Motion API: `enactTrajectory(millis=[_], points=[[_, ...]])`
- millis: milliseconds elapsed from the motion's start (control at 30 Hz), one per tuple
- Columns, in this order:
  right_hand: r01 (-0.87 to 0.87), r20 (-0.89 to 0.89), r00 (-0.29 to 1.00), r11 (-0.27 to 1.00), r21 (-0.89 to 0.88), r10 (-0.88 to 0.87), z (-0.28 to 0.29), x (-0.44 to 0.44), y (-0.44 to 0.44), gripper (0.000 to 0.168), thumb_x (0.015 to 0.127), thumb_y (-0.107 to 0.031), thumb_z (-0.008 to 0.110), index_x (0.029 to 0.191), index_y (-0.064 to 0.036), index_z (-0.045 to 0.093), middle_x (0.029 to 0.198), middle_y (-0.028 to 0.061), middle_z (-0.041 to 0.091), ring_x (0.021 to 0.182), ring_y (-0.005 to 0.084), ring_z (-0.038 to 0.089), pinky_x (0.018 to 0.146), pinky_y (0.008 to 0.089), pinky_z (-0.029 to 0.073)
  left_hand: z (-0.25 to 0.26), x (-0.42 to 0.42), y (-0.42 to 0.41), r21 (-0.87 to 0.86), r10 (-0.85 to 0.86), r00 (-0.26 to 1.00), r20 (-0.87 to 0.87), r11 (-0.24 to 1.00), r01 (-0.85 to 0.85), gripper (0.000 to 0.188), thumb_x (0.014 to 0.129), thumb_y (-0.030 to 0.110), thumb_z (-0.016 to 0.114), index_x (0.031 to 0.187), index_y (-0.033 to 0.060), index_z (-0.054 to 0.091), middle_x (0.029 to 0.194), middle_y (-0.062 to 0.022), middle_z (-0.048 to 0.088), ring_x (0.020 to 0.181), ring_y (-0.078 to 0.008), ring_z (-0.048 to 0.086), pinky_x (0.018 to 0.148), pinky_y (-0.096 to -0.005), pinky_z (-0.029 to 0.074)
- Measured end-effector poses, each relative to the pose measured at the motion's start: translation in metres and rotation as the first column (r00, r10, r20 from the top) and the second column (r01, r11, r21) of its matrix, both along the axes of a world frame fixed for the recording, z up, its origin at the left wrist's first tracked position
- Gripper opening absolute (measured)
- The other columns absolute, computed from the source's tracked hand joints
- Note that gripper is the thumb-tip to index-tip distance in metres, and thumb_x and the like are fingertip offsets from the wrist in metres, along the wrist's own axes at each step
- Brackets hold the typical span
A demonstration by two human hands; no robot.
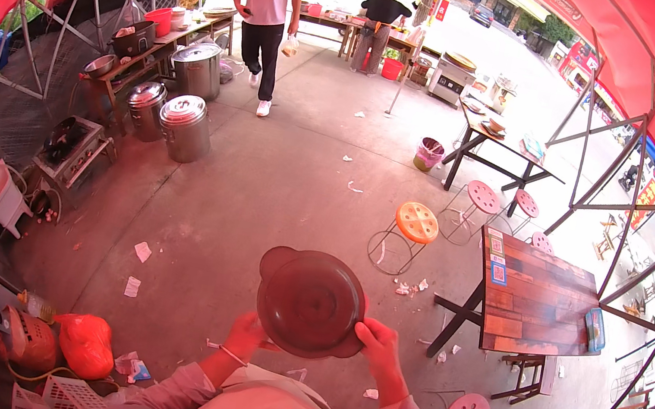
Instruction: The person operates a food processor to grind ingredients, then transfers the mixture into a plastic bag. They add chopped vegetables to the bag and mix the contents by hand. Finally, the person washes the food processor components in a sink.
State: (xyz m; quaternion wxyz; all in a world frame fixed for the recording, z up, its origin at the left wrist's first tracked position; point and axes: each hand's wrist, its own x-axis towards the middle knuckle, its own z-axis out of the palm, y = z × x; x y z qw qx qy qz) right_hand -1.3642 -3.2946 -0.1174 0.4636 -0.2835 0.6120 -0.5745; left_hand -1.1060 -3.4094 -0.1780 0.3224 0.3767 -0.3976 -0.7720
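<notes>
A dark round bowl [314, 301] with two lug handles is held up before my waist. My right hand [379, 342] grips its lower right handle, the thumb on top. At the lower left rim is my left hand [249, 332], with a band around the wrist. Some of its fingers are hidden behind the bowl, so whether they bear on it cannot be told. The other handle [277, 261] juts out at the upper left, free of both hands. I see no food on the bowl's visible face.
A person [266, 10] carrying a bag walks at the far left; another [379, 30] stands at the back counter. Steel pots [185, 127] line the left. Stools [416, 222] and a wooden table [541, 295] stand right. A red bag [85, 346] and scattered litter lie on the floor.
</notes>
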Motion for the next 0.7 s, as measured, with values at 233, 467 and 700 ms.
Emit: enactTrajectory(millis=[233,467,700], points=[[0.019,0.011,1.0,0.998,-0.067,-0.019,-0.023,-0.132,-0.167,0.025,0.092,-0.024,0.063,0.104,-0.002,0.068,0.075,-0.0071,0.058,0.056,0.0003,0.04,0.048,0.0185,0.026,-0.006,-0.136,-0.171,-0.03,-0.029,0.999,-0.028,0.999,0.028,0.025,0.092,0.018,0.061,0.111,0.0016,0.06,0.101,-0.0088,0.066,0.084,-0.0239,0.069,0.068,-0.037,0.061],[0.062,0.074,0.995,0.998,-0.012,-0.061,-0.028,-0.265,-0.345,0.028,0.093,-0.024,0.063,0.108,-0.001,0.066,0.08,-0.0068,0.059,0.058,0.0002,0.043,0.049,0.0176,0.029,-0.008,-0.274,-0.371,-0.022,-0.123,0.992,-0.029,0.992,0.123,0.026,0.095,0.02,0.058,0.112,0.0,0.059,0.099,-0.0093,0.065,0.086,-0.0254,0.068,0.067,-0.0378,0.062],[0.118,-0.148,0.983,0.993,0.03,-0.113,-0.004,-0.379,-0.529,0.022,0.092,-0.023,0.062,0.096,-0.002,0.069,0.07,-0.0069,0.053,0.057,0.0019,0.04,0.048,0.0201,0.028,-0.024,-0.399,-0.561,-0.118,-0.106,0.994,0.011,0.987,0.107,0.029,0.093,0.02,0.06,0.114,0.0,0.058,0.1,-0.0095,0.066,0.084,-0.0259,0.069,0.068,-0.0419,0.062]])
